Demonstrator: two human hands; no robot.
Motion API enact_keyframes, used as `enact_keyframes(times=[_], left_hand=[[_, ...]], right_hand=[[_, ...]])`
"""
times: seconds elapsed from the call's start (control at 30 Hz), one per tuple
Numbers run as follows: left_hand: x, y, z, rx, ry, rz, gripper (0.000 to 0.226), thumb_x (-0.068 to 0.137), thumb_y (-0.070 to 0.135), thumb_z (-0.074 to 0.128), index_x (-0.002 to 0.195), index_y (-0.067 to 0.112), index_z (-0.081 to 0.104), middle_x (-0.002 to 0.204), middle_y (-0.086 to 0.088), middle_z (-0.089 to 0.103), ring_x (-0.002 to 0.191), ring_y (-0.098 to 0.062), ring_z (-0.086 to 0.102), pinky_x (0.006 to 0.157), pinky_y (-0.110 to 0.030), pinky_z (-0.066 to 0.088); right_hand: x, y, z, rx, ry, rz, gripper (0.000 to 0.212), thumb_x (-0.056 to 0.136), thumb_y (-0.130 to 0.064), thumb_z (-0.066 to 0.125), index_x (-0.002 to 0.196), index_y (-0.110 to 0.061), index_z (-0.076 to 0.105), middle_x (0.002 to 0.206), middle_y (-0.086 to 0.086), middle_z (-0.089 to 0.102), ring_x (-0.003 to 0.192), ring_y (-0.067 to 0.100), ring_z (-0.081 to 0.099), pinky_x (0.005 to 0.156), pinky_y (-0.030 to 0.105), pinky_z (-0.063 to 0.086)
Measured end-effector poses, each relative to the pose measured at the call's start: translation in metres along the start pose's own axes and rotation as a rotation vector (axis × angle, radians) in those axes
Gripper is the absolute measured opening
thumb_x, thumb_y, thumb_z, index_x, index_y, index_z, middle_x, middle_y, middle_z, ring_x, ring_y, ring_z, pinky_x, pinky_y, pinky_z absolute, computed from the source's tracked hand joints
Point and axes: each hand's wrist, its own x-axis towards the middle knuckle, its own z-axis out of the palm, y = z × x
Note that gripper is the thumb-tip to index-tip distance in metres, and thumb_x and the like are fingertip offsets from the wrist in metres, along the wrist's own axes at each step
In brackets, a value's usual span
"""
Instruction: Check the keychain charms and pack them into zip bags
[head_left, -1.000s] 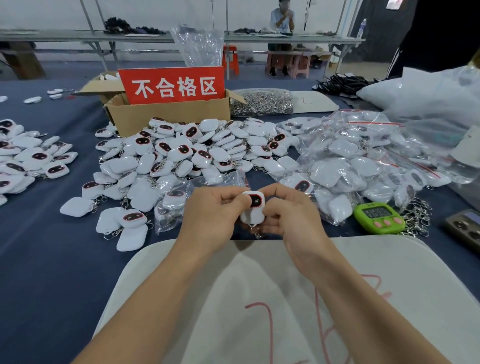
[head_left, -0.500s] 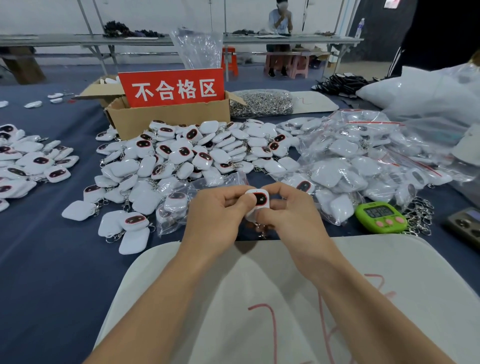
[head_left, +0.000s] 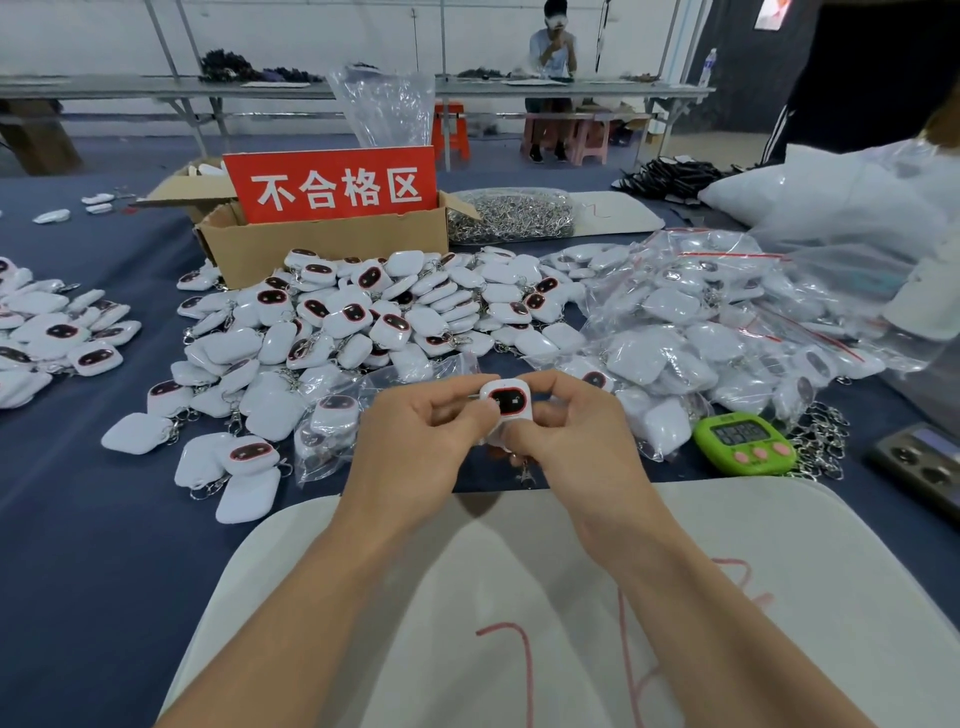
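Note:
A white keychain charm (head_left: 508, 401) with a dark red-rimmed face is held up between both hands above the table's near edge. My left hand (head_left: 415, 447) pinches its left side, and my right hand (head_left: 576, 441) grips its right side and bottom. Its metal clasp (head_left: 525, 474) dangles below my right hand. A big heap of loose charms (head_left: 363, 322) lies behind my hands. Bagged charms in clear zip bags (head_left: 691, 338) pile up to the right. One small bag with charms (head_left: 332, 421) lies just left of my left hand.
A cardboard box (head_left: 322, 249) with a red sign stands behind the heap. A green timer (head_left: 743, 441) and a grey scale (head_left: 919, 467) sit at the right. A white mat (head_left: 519, 623) lies under my forearms. More charms (head_left: 47, 332) lie far left. A person sits at a far table.
The charm has turned in my fingers and now shows its dark face more squarely. Both hands stayed close together in about the same spot.

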Motion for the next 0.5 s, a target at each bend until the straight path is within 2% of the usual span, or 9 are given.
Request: enact_keyframes(times=[0.1, 0.2, 0.3, 0.4, 0.5], left_hand=[[-0.001, 0.001, -0.002, 0.059, 0.092, 0.070, 0.013, 0.080, 0.041, 0.080, 0.087, 0.052, 0.078, 0.080, 0.019, 0.078, 0.080, -0.003, 0.076, 0.077, -0.029, 0.060], [-0.003, -0.003, -0.002, 0.164, 0.126, 0.087, 0.025, 0.080, 0.028, 0.085, 0.086, 0.051, 0.077, 0.077, 0.023, 0.076, 0.074, 0.002, 0.073, 0.071, -0.017, 0.057], [-0.008, -0.002, 0.000, 0.249, 0.164, 0.083, 0.035, 0.073, 0.029, 0.089, 0.096, 0.051, 0.076, 0.086, 0.033, 0.073, 0.084, 0.008, 0.068, 0.078, -0.007, 0.048], [-0.012, 0.000, 0.000, 0.236, 0.173, 0.110, 0.039, 0.073, 0.027, 0.088, 0.097, 0.054, 0.075, 0.087, 0.032, 0.073, 0.082, 0.002, 0.068, 0.075, -0.009, 0.048], [-0.012, 0.001, 0.001, 0.236, 0.186, 0.103, 0.042, 0.074, 0.022, 0.089, 0.093, 0.057, 0.074, 0.081, 0.028, 0.074, 0.076, -0.003, 0.069, 0.073, -0.017, 0.053]], right_hand=[[0.001, 0.002, 0.000, -0.068, 0.089, -0.087, 0.021, 0.080, -0.005, 0.074, 0.091, -0.022, 0.072, 0.078, 0.001, 0.078, 0.069, 0.023, 0.071, 0.064, 0.031, 0.052], [0.004, 0.002, -0.005, -0.065, 0.162, -0.171, 0.026, 0.076, 0.004, 0.071, 0.081, -0.021, 0.075, 0.076, -0.002, 0.077, 0.070, 0.012, 0.070, 0.064, 0.019, 0.051], [0.006, 0.002, -0.007, -0.071, 0.201, -0.195, 0.034, 0.076, 0.005, 0.072, 0.078, -0.028, 0.078, 0.073, -0.007, 0.076, 0.066, 0.004, 0.066, 0.064, 0.013, 0.046], [0.005, 0.004, -0.006, -0.096, 0.221, -0.226, 0.032, 0.076, -0.001, 0.075, 0.079, -0.032, 0.079, 0.076, -0.007, 0.076, 0.067, 0.007, 0.068, 0.062, 0.013, 0.049], [0.005, 0.005, -0.004, -0.118, 0.221, -0.251, 0.035, 0.076, 0.001, 0.075, 0.080, -0.033, 0.079, 0.082, -0.012, 0.077, 0.075, 0.009, 0.072, 0.068, 0.015, 0.054]])
